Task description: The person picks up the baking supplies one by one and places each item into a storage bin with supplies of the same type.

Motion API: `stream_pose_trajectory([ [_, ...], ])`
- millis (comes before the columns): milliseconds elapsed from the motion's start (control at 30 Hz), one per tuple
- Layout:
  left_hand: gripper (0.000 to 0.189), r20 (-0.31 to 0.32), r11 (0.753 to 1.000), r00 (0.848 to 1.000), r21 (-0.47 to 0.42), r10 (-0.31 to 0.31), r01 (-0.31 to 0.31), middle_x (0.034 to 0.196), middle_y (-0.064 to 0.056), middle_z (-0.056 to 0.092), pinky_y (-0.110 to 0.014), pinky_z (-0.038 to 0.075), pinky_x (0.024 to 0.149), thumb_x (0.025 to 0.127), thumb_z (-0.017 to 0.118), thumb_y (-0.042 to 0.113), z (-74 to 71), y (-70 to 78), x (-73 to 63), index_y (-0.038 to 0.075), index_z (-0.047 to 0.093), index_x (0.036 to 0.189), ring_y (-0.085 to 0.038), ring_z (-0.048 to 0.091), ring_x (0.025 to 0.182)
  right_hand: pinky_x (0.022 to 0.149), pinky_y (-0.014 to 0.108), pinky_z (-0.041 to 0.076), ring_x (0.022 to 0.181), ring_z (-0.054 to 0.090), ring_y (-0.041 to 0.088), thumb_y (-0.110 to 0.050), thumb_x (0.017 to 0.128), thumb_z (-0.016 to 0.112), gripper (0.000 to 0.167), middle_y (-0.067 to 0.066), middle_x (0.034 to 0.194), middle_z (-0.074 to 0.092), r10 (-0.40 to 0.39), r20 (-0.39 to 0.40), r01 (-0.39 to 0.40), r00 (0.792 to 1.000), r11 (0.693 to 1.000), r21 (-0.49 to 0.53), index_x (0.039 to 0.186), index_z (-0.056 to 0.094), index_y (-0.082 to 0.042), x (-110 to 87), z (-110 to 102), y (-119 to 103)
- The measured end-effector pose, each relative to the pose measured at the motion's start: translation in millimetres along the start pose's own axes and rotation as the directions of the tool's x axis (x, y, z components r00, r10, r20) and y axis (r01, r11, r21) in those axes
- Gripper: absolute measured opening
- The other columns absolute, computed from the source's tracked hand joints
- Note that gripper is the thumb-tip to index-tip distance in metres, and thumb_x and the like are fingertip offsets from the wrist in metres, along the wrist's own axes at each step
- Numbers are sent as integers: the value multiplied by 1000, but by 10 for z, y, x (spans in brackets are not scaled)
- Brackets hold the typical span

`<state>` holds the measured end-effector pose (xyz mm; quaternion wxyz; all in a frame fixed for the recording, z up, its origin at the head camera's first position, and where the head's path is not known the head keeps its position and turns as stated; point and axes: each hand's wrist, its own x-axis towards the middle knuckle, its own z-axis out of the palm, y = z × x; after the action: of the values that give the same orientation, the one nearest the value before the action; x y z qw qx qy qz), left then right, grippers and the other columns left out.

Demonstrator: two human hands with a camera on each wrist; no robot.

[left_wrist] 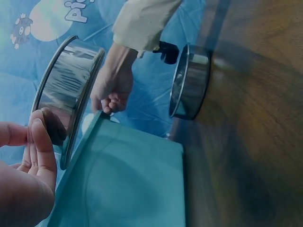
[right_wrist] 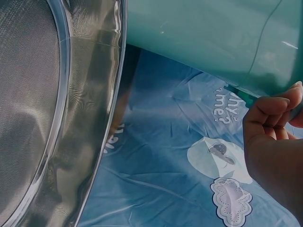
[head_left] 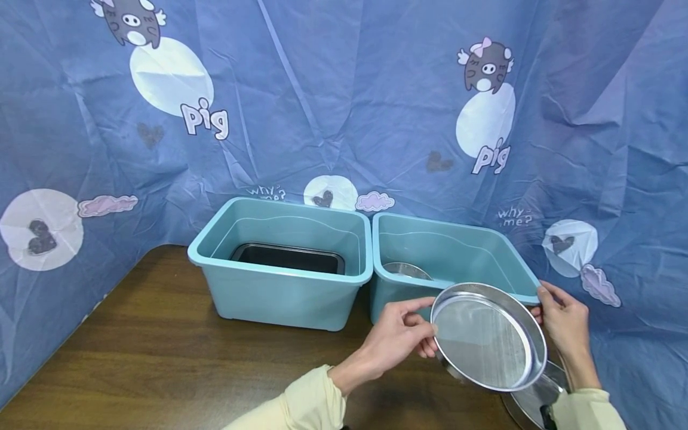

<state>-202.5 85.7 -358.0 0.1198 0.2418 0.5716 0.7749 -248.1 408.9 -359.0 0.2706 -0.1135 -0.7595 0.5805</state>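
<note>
Head view shows a dark brown wood-grain table (head_left: 161,364) backed by a creased blue fabric curtain (head_left: 333,107) printed with grey pigs, white circles, hearts and lettering. Two light-blue rectangular plastic bins stand side by side on the table: the left bin (head_left: 279,304) holds a black rectangular pan (head_left: 285,258), and inside the right bin (head_left: 446,245) part of a round silver metal piece (head_left: 407,270) shows.

The person's left hand (head_left: 400,331) pinches the edge of a round silver metal sieve with a fine mesh (head_left: 484,340) between thumb and fingers — the sieve is raised and tilted before the right bin's near side. The right hand (head_left: 564,313) has its fingers curled on the right bin's rim at the near right corner — gripping the bin, apart from the sieve. Another round metal sieve (left_wrist: 193,82) rests on the table near the right sleeve (head_left: 586,409).
</note>
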Motion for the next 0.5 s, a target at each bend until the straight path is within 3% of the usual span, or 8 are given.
stream_pose_trajectory([
  [67, 48, -2, 1000, 1000, 7, 11, -11, 69, -9, 67, -18, 54, 55, 94, 62, -8, -2, 21, 13, -3, 59, 141, -10, 64, 57, 42, 14, 45, 44, 54, 1, -11, 105, 57, 21, -8, 55, 60, -13, -16, 12, 1000, 999, -48, 119, 64, 1, 1, 1, 0],
  [200, 48, -6, 999, 1000, 24, 31, -31, 69, -10, 68, -18, 54, 56, 94, 61, -8, -8, 59, 39, -3, 59, 142, -10, 64, 57, 48, 12, 45, 51, 54, -4, -14, 105, 55, 35, -19, 60, 60, -50, -29, 45, 998, 988, -150, 128, 62, 11, 0, 5, -8],
  [500, 51, -6, 997, 998, 52, 56, -55, 70, -11, 69, -19, 55, 57, 94, 61, -9, 2, 133, 99, -5, 55, 144, -9, 65, 57, 63, 6, 46, 70, 54, -19, -18, 105, 56, 41, -42, 69, 51, -82, -33, 72, 996, 969, -236, 133, 62, 13, -7, -31, 16],
])
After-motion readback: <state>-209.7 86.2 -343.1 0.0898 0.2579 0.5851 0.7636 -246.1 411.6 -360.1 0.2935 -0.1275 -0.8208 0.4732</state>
